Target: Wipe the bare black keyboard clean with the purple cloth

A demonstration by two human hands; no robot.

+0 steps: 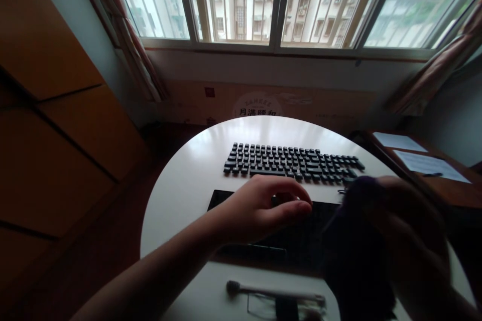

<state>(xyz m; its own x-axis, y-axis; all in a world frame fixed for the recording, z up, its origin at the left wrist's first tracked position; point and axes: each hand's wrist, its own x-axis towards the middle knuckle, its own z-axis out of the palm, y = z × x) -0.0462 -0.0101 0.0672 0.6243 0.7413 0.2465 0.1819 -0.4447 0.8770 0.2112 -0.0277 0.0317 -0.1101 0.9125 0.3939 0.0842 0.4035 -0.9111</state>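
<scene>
A black keyboard base (269, 251) lies on the white round table (169, 210), partly covered by my arms. Over its upper part is my left hand (269, 208), its fingers curled and the thumb tip close to the index fingertip. Whatever may be between those tips is too small to make out. My right hand (410, 225), smeared by motion, grips a dark cloth (357, 256) that hangs over the base's right side. Black keycaps (286, 163) stand in keyboard-like rows behind my hands. Nearer me lies a toothbrush (271, 292) with a dark head.
By the toothbrush are a thin wire tool (256, 306) and a small black piece (286, 308), both blurred. At the right, a brown desk (380, 145) bears paper sheets (433, 165) and a pen (433, 175). A barred window is ahead; a wooden cabinet (75, 130) stands left.
</scene>
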